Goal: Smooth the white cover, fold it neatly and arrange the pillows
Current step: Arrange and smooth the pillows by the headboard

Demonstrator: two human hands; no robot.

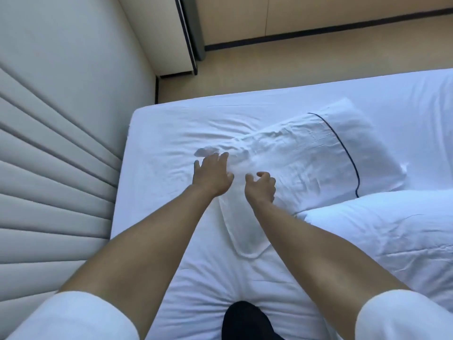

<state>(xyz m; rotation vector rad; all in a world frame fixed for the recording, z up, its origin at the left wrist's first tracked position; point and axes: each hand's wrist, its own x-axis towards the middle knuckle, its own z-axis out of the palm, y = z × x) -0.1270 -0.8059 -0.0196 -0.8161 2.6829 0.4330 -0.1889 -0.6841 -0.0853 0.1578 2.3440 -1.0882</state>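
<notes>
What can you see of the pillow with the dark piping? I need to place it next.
The pillow is white, in a creased cloth case with a thin dark piped line curving near its far end. It lies flat and askew on the bed sheet. The left hand and right hand reach its near end; a white duvet overlaps its near-right edge.

Padded ribbed headboard (pixel 49 153) at left; tan floor (pixel 269 67) beyond; cabinet edge (pixel 188 33) standing far.

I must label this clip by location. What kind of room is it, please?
Most likely a bedroom, perhaps a hotel room. A bed with a white sheet, a pillow with dark piping, and a padded headboard are in view.
</notes>
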